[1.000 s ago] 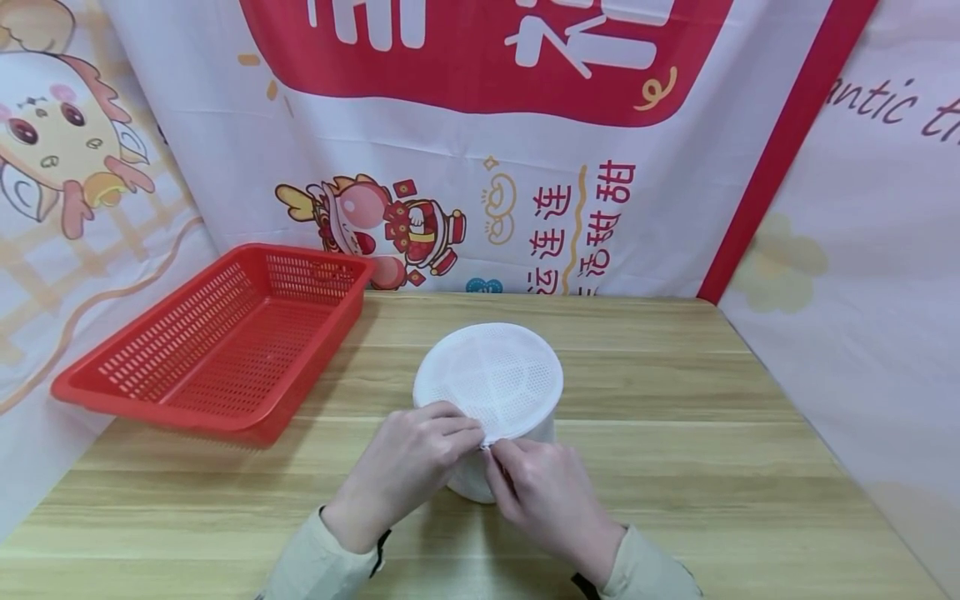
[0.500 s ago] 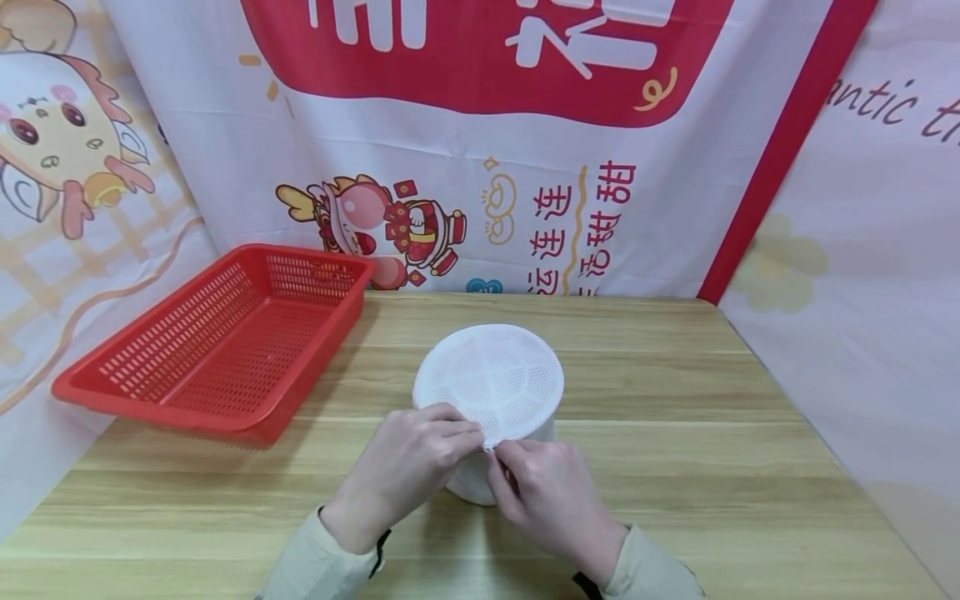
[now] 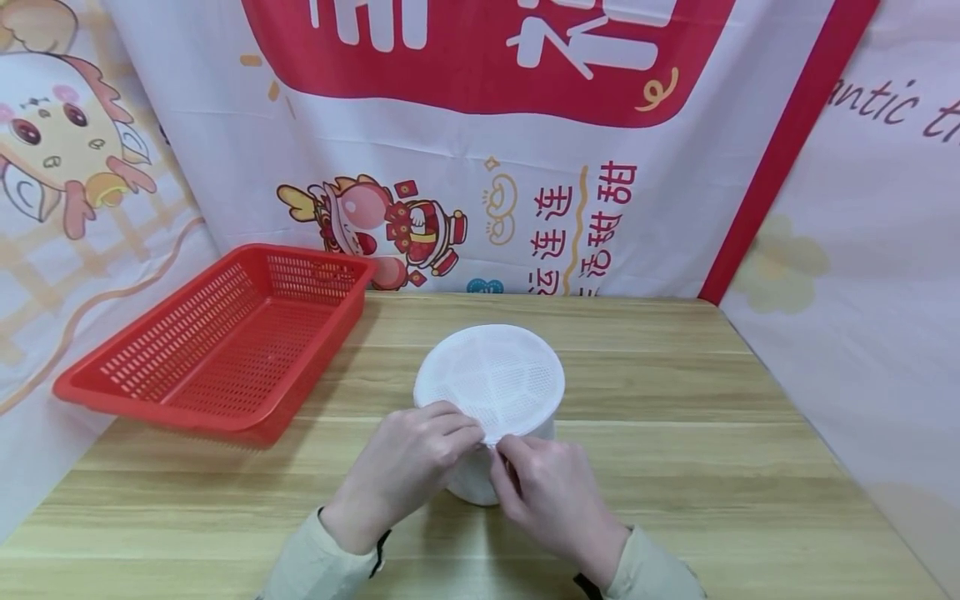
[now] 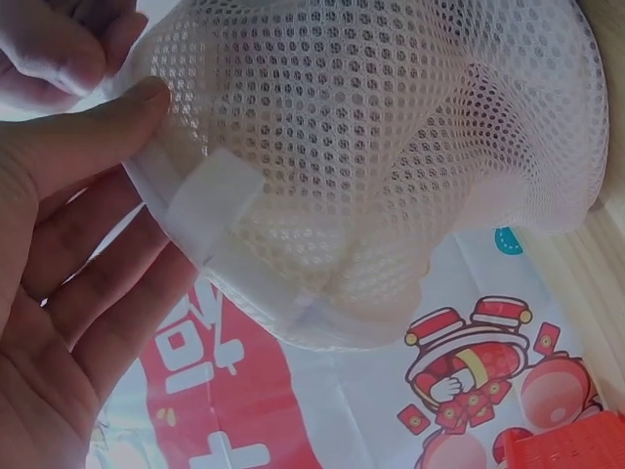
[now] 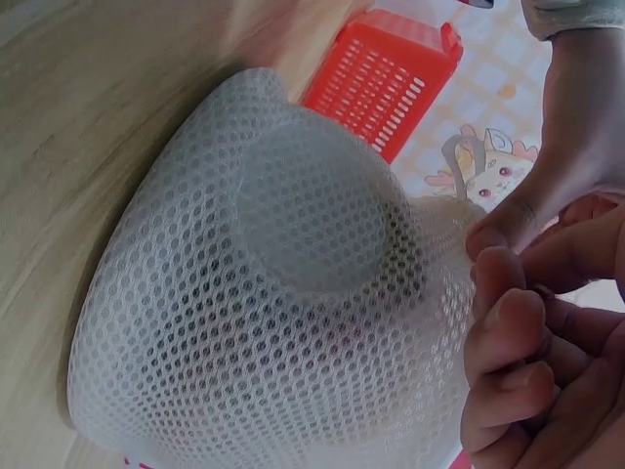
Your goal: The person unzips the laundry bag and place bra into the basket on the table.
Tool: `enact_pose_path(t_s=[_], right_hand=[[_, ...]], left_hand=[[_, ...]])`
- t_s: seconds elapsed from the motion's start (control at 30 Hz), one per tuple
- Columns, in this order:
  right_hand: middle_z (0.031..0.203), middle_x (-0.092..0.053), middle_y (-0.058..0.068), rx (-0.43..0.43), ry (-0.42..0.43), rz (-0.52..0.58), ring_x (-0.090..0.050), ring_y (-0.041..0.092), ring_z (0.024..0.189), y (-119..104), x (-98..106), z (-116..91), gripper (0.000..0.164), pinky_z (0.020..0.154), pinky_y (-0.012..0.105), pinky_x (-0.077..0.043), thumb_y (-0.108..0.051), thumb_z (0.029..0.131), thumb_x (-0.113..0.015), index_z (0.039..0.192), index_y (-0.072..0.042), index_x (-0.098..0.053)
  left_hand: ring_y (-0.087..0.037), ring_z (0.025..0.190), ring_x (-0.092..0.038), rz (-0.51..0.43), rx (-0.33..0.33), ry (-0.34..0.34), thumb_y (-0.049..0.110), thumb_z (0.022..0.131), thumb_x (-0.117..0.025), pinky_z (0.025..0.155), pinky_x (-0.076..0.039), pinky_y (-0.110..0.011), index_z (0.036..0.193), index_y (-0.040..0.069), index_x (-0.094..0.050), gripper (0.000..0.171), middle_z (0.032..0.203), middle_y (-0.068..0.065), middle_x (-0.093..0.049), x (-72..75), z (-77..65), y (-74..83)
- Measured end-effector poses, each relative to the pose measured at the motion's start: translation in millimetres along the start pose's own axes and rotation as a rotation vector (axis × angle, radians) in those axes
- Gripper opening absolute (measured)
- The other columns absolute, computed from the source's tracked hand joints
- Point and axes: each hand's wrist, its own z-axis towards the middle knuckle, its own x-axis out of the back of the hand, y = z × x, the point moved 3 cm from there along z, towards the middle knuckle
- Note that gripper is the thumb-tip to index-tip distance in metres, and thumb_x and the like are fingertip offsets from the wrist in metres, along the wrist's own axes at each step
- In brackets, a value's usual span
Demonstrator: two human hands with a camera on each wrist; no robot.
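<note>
A white mesh laundry bag [image 3: 491, 375] stands upright on the table in the head view, its round top facing up. At the near side of its rim, my left hand [image 3: 412, 462] pinches the edge between thumb and fingers. Right beside it, my right hand [image 3: 551, 487] pinches the same seam with thumb and forefinger; what lies between those fingertips is hidden. A white tab [image 4: 215, 198] crosses the rim near the left thumb in the left wrist view. Through the mesh, the right wrist view shows a pale round shape [image 5: 312, 210].
A red plastic basket [image 3: 322, 354] with slotted walls stands on the left of the wooden table [image 3: 675, 417]. Printed cloth [image 3: 480, 142] hangs behind the table and along both sides.
My right fingertips have shifted very slightly to the right along the rim. The left hand keeps its grip in the same spot, and the bag has barely moved.
</note>
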Motion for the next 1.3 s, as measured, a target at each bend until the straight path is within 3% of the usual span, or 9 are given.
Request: enact_pose_path(t_s=[0.3, 1.03, 1.3], right_hand=[[0.058, -0.041, -0.013, 0.02, 0.009, 0.026, -0.034, -0.003, 0.048, -3, -3, 0, 0.023, 0.04, 0.011, -0.022, -0.011, 0.088, -0.06, 0.068, -0.018, -0.05], [0.057, -0.033, -0.016, -0.055, 0.017, 0.005, -0.029, -0.005, 0.047, -3, 1, 0, 0.028, 0.041, 0.011, -0.021, -0.009, 0.082, -0.06, 0.064, -0.021, -0.042], [0.057, -0.033, -0.016, -0.048, 0.021, 0.006, -0.028, -0.006, 0.047, -4, 0, 0, 0.029, 0.041, 0.01, -0.021, -0.008, 0.08, -0.061, 0.063, -0.021, -0.042]], left_hand=[[-0.011, 0.087, -0.065, 0.02, -0.046, 0.061, 0.0, 0.08, -0.075, 0.069, -0.054, -0.025, 0.091, 0.011, -0.073, 0.016, 0.093, 0.003, -0.071, -3.5, 1.0, 6.0], [-0.011, 0.086, -0.065, 0.054, -0.119, 0.069, -0.001, 0.079, -0.078, 0.073, -0.054, -0.024, 0.093, 0.009, -0.074, 0.017, 0.092, 0.002, -0.071, -3.2, 2.9, 11.1], [-0.012, 0.086, -0.066, 0.038, -0.123, 0.084, -0.002, 0.083, -0.07, 0.074, -0.054, -0.025, 0.093, 0.008, -0.074, 0.014, 0.093, 0.001, -0.072, -3.0, 1.8, 10.6]])
